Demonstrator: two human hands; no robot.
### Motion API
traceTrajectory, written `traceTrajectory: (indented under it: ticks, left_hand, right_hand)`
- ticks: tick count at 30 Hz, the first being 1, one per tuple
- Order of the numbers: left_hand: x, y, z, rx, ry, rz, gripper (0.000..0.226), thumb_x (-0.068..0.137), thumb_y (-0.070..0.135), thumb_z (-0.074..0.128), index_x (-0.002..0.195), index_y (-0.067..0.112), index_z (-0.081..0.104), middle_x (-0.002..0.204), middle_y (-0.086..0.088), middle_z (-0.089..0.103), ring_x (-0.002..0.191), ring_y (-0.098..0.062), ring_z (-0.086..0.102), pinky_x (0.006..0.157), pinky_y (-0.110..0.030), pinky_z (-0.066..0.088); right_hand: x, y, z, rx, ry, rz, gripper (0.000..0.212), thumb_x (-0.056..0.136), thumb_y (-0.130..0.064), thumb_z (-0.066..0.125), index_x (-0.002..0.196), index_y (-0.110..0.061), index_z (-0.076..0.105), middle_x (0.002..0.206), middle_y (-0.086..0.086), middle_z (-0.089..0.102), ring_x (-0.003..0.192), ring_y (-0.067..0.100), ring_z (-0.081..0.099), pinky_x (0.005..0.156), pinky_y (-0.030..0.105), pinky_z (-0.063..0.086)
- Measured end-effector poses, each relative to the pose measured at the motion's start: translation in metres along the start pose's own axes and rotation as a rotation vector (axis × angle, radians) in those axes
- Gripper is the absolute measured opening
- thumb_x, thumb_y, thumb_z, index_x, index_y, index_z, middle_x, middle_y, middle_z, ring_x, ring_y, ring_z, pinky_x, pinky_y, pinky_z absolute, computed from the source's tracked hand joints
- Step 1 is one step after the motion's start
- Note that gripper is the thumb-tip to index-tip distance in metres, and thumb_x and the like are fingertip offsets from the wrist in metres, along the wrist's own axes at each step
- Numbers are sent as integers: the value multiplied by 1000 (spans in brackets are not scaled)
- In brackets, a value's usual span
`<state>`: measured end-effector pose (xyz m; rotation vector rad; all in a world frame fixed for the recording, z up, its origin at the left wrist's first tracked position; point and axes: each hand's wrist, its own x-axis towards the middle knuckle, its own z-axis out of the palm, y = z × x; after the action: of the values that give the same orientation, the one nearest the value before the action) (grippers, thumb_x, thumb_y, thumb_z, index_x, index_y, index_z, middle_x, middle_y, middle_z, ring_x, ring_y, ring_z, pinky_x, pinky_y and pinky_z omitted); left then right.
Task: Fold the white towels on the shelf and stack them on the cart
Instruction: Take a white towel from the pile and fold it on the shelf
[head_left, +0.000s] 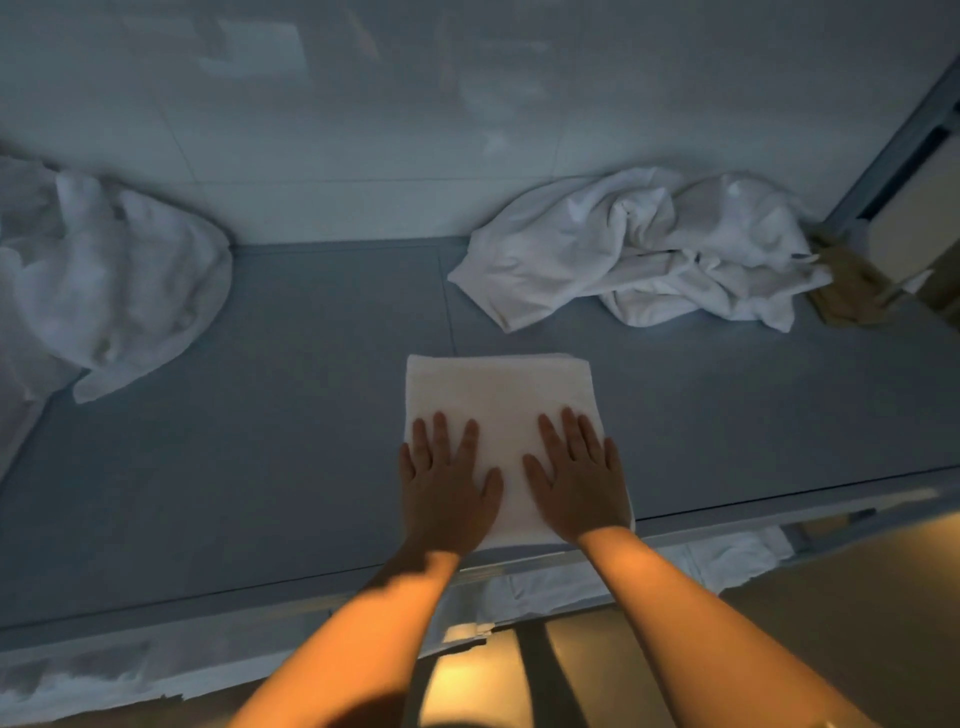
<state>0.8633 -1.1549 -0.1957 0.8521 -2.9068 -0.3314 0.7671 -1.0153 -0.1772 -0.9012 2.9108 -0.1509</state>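
A folded white towel lies flat on the grey shelf, near its front edge. My left hand presses on the towel's near left part with straight, spread fingers. My right hand presses on its near right part the same way. A crumpled white towel lies at the back right of the shelf. Another crumpled white towel is heaped at the back left. No cart is in view.
A white tiled wall closes the back of the shelf. A tan cloth lies at the far right by a metal upright. More white cloth shows below the shelf's front rail.
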Motion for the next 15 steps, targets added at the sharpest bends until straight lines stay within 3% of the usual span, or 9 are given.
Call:
traceTrajectory:
  ticks: [15]
  left_hand:
    - [42, 259, 63, -14, -39, -2, 72, 90, 59, 27, 153, 29, 9, 160, -13, 0, 145, -38, -6, 115, -52, -2]
  right_hand:
    - [35, 267, -31, 11, 14, 0, 62, 96, -58, 17, 152, -34, 1, 161, -1, -2, 148, 18, -3, 119, 44, 4]
